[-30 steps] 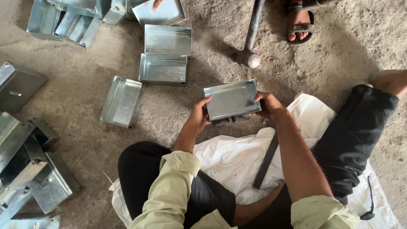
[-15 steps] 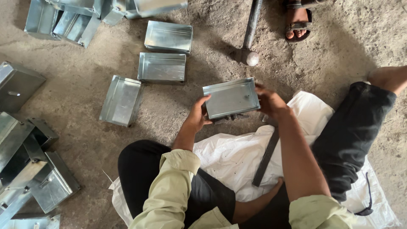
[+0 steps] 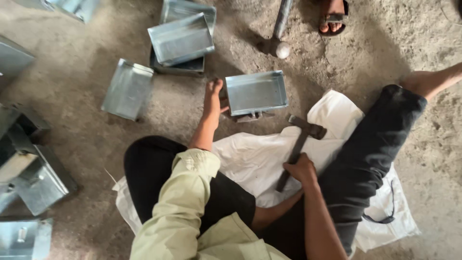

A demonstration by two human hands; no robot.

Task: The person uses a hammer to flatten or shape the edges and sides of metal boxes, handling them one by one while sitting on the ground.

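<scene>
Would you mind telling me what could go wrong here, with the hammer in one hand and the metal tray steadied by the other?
1. The left hand grips the edge of the metal tray; if the hammer in the right hand strikes there, fingers could be hit.
2. The tray's thin sheet-metal rim may cut bare skin.
3. A sandalled foot of another person stands close by, so a slipped tool or tray might reach it.
</scene>
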